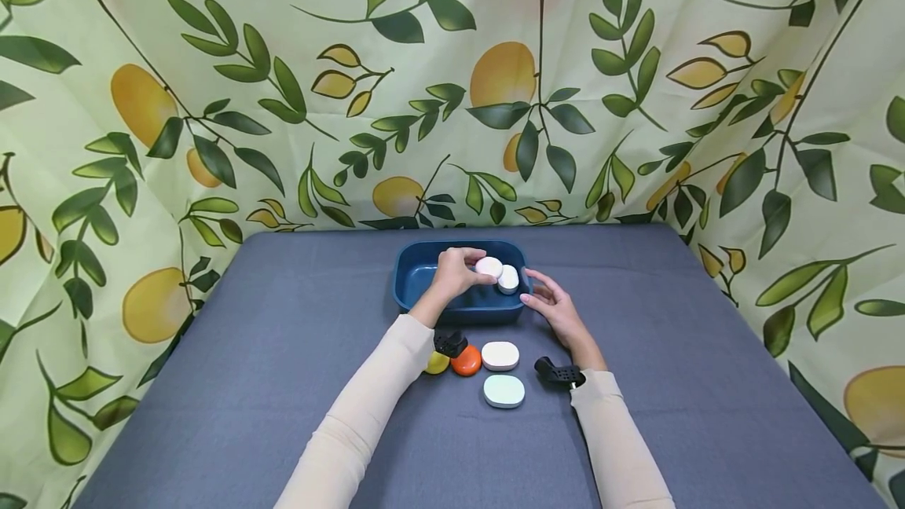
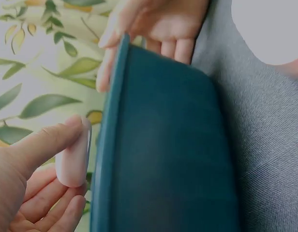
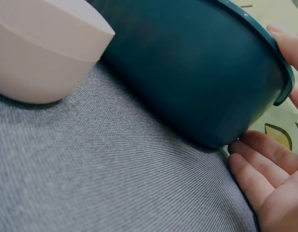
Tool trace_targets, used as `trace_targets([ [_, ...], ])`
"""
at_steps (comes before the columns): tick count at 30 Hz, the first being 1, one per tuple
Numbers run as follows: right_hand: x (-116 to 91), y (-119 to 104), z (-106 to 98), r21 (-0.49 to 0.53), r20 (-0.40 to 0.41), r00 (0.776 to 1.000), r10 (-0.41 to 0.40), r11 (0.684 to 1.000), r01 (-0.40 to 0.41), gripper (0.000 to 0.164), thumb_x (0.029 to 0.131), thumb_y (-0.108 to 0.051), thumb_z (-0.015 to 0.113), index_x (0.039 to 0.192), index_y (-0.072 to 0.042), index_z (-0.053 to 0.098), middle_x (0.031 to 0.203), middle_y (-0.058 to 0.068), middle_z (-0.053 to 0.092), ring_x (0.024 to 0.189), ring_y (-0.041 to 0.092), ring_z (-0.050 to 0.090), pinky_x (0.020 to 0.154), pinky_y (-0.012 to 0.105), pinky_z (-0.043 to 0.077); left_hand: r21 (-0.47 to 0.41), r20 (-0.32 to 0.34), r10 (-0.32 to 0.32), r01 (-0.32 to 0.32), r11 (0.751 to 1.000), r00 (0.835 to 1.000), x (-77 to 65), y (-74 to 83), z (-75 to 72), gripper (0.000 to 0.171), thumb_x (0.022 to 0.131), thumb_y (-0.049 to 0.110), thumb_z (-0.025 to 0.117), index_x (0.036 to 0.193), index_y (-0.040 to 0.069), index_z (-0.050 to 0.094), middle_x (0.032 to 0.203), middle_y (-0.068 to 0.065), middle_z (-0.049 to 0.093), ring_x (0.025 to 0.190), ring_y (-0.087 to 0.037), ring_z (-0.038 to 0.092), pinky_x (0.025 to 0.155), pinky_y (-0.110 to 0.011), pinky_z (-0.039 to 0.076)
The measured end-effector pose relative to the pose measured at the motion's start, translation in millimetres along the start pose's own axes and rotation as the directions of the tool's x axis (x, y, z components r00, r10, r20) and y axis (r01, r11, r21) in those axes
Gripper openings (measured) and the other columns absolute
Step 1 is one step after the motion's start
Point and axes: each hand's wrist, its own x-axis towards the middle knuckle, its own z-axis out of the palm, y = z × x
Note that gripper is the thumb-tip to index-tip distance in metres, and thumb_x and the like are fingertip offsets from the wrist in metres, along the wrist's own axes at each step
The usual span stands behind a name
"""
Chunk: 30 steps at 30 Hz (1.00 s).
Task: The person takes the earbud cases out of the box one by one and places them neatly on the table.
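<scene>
In the head view my left hand (image 1: 456,273) is over the blue plastic tub (image 1: 403,277), pinching a pale pink oval, soap-like bar (image 1: 489,266) between thumb and fingers. Up close, the left wrist view shows that bar (image 2: 73,162) held on edge beside the tub's rim (image 2: 110,121). A white oval bar (image 1: 508,281) stands tilted inside the tub's right end. My right hand (image 1: 558,309) holds the tub's right end, thumb toward the front and fingers farther back. The right wrist view has fingers (image 3: 265,159) around the tub's lower corner and a digit at its rim.
In front of the tub lie a white oval bar (image 1: 500,356), a pale mint oval bar (image 1: 504,391), an orange round piece (image 1: 467,360) and a yellow one (image 1: 437,364), partly hidden by the left wrist. Grey cloth (image 1: 318,320) covers the table; a leaf-patterned curtain (image 1: 438,124) hangs behind.
</scene>
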Motion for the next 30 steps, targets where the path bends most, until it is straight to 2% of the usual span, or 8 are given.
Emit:
trace_targets([
  [2,0,0,0,-0.002,-0.001,1.000,0.000,1.000,0.000,0.057,0.095,-0.015,0.060,0.147,-0.013,0.038,0.149,0.023,0.041,0.134,0.036,0.045,0.110,0.042,0.040,-0.007,0.013,0.016,-0.016,1.000,1.000,-3.6,2.4,-2.5,0.054,0.071,0.017,0.085,0.120,0.001,0.067,0.118,-0.014,0.071,0.108,-0.026,0.069,0.095,-0.035,0.056],
  [6,0,0,-1,-0.005,0.002,1.000,-0.006,1.000,0.006,0.057,0.095,-0.016,0.060,0.147,-0.013,0.038,0.150,0.023,0.040,0.135,0.037,0.044,0.111,0.044,0.040,-0.005,0.040,0.037,-0.037,0.999,0.999,-12.7,9.1,-7.1,0.054,0.072,0.018,0.085,0.121,0.004,0.067,0.121,-0.012,0.070,0.110,-0.025,0.068,0.095,-0.035,0.056],
  [13,0,1,-1,0.004,0.010,1.000,-0.002,1.000,0.002,0.057,0.095,-0.016,0.060,0.147,-0.014,0.037,0.151,0.024,0.038,0.137,0.040,0.042,0.115,0.055,0.033,-0.045,0.078,0.063,-0.060,0.997,0.995,-30.5,15.5,-13.3,0.054,0.072,0.019,0.084,0.122,0.007,0.067,0.123,-0.011,0.069,0.112,-0.026,0.067,0.097,-0.037,0.055],
  [22,0,1,0,0.001,0.005,1.000,0.006,1.000,-0.006,0.057,0.095,-0.017,0.060,0.147,-0.014,0.038,0.153,0.021,0.036,0.138,0.039,0.040,0.117,0.055,0.032,-0.108,0.118,0.060,-0.047,0.993,0.991,-54.2,12.3,-18.8,0.053,0.072,0.016,0.084,0.121,0.006,0.067,0.123,-0.013,0.069,0.113,-0.027,0.067,0.099,-0.039,0.053],
  [30,0,0,1,-0.013,-0.008,1.000,-0.002,1.000,0.002,0.057,0.095,-0.016,0.060,0.147,-0.014,0.038,0.149,0.023,0.043,0.133,0.037,0.046,0.113,0.048,0.038,-0.112,0.134,0.092,-0.077,0.991,0.987,-77.1,2.5,-24.7,0.053,0.071,0.015,0.085,0.120,0.004,0.067,0.121,-0.013,0.070,0.108,-0.025,0.069,0.095,-0.035,0.055],
])
